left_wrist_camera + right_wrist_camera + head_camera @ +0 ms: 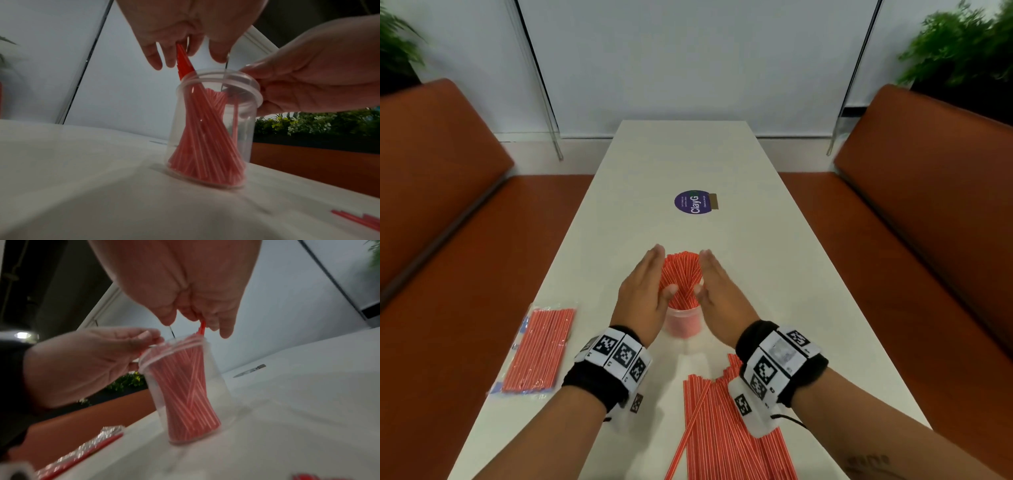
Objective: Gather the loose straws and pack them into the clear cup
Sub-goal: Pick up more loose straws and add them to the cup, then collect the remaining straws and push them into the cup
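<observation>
I stand at the near end of a long white table point(688, 154), looking down at my two hands. A clear cup point(684, 322) stands upright on the table in front of me, between my wrists. A bunch of red straws point(681, 274) stands in the cup, their lower ends spread across its floor, their tops fanning out above the rim.

My left hand point(643, 294) is on the left side of the bunch, fingers straight and held together, palm facing inward against the straws, thumb tip touching them just above the rim. My right hand point(717, 291) mirrors it on the right side, fingers straight and together, thumb tip at the straws. Neither hand curls around the bunch; the two flat palms cup it between them. In the wrist views, which are blurred, the fingertips hang down beside the straw tops.

More loose straws point(722, 428) lie flat on the table near me, partly under my right wrist, one lying askew across the others. To my left lies a clear packet point(537, 346) of the same red straws. Farther up the table sits a round purple sticker point(693, 202). Orange-brown benches point(441, 192) run along both sides.
</observation>
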